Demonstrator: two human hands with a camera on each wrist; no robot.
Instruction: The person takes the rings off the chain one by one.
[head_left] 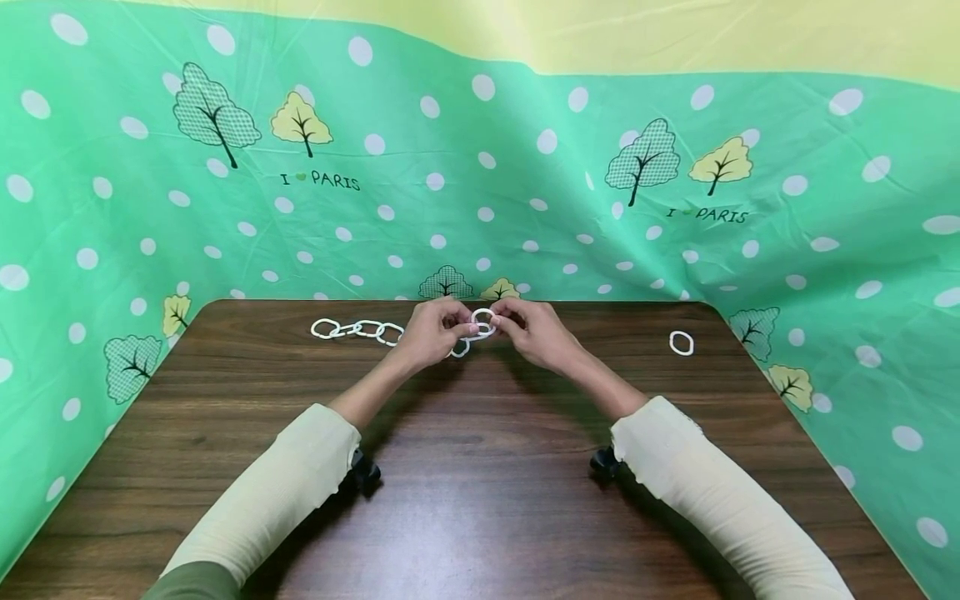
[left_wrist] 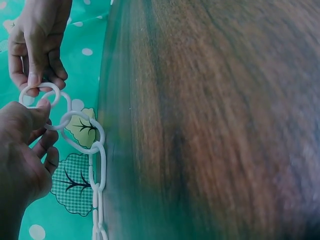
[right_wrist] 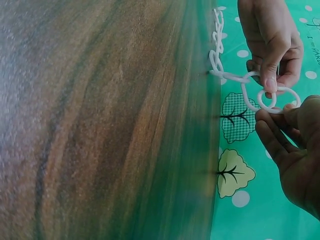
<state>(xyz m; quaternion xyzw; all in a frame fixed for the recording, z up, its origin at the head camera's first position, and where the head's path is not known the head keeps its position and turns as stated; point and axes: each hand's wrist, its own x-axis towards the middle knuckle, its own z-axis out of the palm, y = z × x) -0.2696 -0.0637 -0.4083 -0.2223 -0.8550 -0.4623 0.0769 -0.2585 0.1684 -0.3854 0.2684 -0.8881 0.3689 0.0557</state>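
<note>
A white plastic chain of several oval links runs along the far part of the table to my left hand. That hand pinches a link near the chain's right end between thumb and fingers. My right hand, facing it, pinches the white link at the end. Seen from the left wrist, the end link overlaps the link held by the left hand, and more links hang below. The right wrist view shows both thumbs close together on the two links.
One loose white link lies at the far right of the brown wooden table. A green dotted cloth with printed trees hangs behind the table and at its sides.
</note>
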